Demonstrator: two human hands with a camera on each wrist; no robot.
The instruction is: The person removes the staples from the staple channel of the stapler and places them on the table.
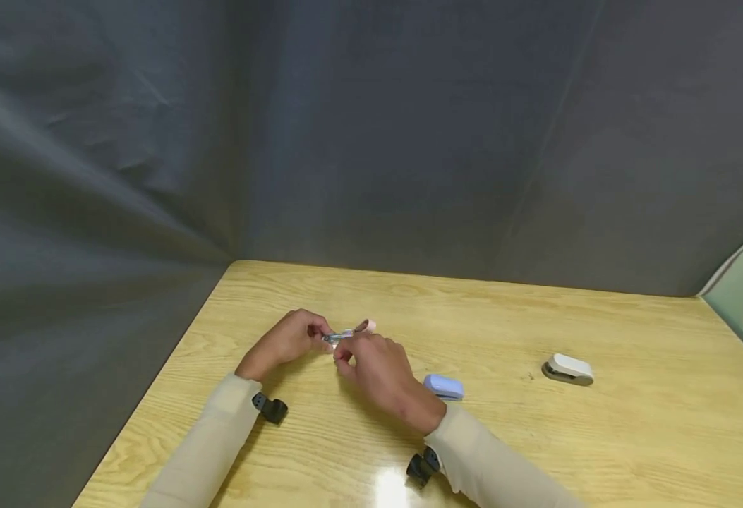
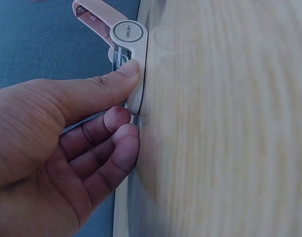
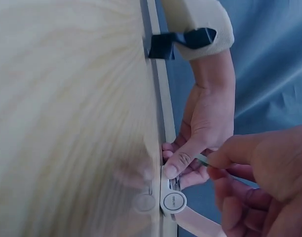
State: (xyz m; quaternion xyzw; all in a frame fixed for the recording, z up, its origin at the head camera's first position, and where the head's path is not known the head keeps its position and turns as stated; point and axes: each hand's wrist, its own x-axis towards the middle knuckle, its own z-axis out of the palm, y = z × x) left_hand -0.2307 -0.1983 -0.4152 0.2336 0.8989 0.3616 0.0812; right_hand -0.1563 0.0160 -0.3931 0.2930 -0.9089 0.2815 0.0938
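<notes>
A pink and white stapler (image 2: 128,31) stands on the table with its pink top swung up and its metal channel bared. My left hand (image 1: 293,336) grips the stapler's white base, the thumb pressed over the channel side and the other fingers curled below. Close beside it, my right hand (image 1: 377,368) pinches a small, thin, pale green strip (image 3: 202,159) between thumb and forefinger. In the right wrist view that strip's far end comes up to the left hand and the stapler's channel. The left fingers hide part of the base.
A blue stapler (image 1: 444,386) lies just right of my right wrist. Farther right is a white and grey stapler (image 1: 568,369). The wooden table (image 1: 650,409) is bordered by dark curtains (image 1: 409,141) at the back and left.
</notes>
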